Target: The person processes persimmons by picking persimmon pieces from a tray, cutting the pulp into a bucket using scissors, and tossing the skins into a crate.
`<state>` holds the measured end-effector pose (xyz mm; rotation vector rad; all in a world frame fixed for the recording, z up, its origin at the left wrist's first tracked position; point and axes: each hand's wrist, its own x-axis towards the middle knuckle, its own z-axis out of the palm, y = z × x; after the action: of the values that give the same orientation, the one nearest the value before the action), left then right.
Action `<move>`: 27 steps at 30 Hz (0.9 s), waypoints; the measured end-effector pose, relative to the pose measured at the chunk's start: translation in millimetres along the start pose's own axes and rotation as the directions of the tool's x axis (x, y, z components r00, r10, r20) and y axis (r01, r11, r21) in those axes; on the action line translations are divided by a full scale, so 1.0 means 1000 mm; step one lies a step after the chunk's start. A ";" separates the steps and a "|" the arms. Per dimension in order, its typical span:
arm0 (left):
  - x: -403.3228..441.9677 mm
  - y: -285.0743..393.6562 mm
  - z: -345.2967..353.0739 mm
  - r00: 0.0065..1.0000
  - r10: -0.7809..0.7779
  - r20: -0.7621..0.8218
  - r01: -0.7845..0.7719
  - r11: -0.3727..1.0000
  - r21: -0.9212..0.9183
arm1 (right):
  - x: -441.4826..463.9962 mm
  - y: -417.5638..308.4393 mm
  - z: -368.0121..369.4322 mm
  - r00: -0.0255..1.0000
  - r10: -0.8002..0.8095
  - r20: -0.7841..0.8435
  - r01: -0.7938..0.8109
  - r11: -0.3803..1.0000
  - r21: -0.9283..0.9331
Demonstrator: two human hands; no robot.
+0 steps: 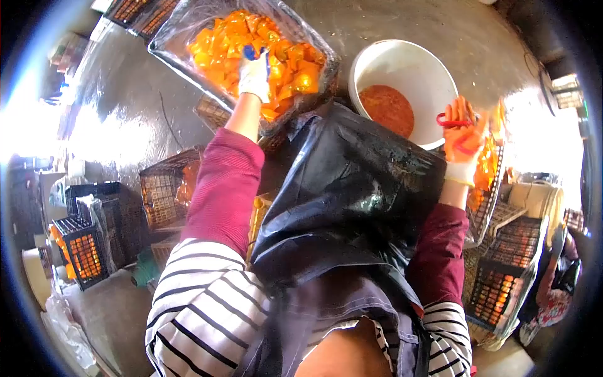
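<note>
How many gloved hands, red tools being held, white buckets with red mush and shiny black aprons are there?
Left hand and right hand, gloved: 2
Red tool: 1
White bucket with red mush: 1
Shiny black apron: 1
Total: 5

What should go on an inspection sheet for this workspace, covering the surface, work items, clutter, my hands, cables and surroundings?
Surface: grey floor, with shiny patches.
Work items: plastic-lined crate holding orange pieces; white bucket beside it, with a reddish mass inside.
Clutter: tilted crate and black crate with orange items, both on the left side.
Hands: left hand, gloved, at the orange pieces, grip unclear; right hand, gloved, by the bucket's rim, with a red item at its fingers, too small to identify.
Cables: one thin dark line on the floor; cannot tell whether cord or crack.
Surroundings: more crates at right; strong glare on both sides.
</note>
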<state>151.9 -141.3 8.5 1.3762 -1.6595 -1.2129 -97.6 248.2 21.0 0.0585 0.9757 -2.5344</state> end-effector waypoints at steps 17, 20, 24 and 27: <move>0.063 -0.088 0.051 0.918 -0.045 0.394 -0.168 0.856 0.490 | 0.017 0.013 0.008 0.935 0.255 0.245 -0.260 0.966 -0.013; 0.067 -0.107 0.049 0.940 -0.061 0.337 -0.001 0.984 0.180 | 0.016 0.018 0.017 0.978 0.207 0.018 -0.204 0.974 -0.094; 0.047 -0.063 0.036 0.974 -0.179 0.141 0.192 0.978 -0.086 | 0.005 0.019 0.022 0.978 0.201 0.054 -0.181 0.950 -0.253; 0.027 -0.020 0.028 0.992 -0.026 0.123 0.041 0.992 -0.121 | -0.004 0.021 0.022 0.951 0.247 0.184 -0.131 0.865 -0.485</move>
<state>127.2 -160.7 -21.9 1.2819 -1.6191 -1.4194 -83.5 221.7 24.7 -0.2768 1.3754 -2.0066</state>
